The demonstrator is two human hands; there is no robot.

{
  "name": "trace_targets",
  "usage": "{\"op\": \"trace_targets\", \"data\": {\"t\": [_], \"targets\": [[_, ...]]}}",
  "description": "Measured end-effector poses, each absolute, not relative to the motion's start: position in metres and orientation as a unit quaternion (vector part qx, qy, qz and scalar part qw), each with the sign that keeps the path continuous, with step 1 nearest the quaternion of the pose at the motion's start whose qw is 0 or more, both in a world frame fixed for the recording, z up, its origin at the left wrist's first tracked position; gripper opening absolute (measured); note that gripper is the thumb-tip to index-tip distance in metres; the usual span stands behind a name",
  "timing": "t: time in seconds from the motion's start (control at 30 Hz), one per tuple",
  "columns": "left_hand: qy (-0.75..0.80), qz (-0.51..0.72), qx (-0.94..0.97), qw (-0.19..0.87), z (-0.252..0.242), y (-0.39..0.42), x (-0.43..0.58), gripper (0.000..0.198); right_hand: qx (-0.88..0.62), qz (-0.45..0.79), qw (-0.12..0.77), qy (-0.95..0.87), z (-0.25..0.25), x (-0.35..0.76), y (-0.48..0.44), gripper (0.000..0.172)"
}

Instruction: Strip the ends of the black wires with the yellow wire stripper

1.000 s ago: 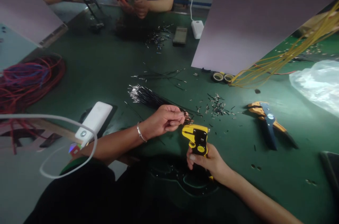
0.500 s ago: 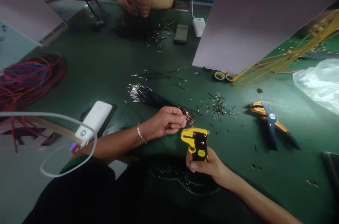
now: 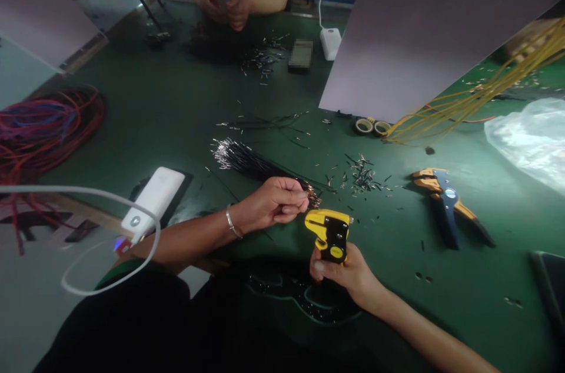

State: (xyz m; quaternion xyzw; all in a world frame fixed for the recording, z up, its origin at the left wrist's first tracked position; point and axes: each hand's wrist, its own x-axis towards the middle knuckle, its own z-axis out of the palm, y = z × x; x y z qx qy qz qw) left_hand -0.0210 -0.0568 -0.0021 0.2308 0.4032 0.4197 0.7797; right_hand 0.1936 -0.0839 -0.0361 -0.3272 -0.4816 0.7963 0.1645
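Green workbench (image 3: 176, 90) sits under a yellow-and-black wire stripper (image 3: 329, 236) in the right hand (image 3: 338, 273).

A green workbench (image 3: 176, 96) — pale mauve panels (image 3: 424, 26) rising above it, grey floor (image 3: 30, 314) beyond

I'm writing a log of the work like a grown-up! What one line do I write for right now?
left hand: pinches black wires | right hand: holds yellow wire stripper | nearby: blue-and-orange wire stripper
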Motion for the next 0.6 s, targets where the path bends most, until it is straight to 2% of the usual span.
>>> {"op": "trace_targets", "data": {"t": [0.27,0.6], "targets": [[0.397,0.421,0.235,0.782,0.0002,-0.0581,-0.0207,0.024,-0.351,0.797,0.198,-0.45,-0.037,0.1897,-0.0841,0.03],[0.424,0.426,0.241,0.762,0.0039,-0.0557,-0.0234,0.022,-0.361,0.779,0.194,-0.474,-0.0353,0.1893,-0.0824,0.027]]}}
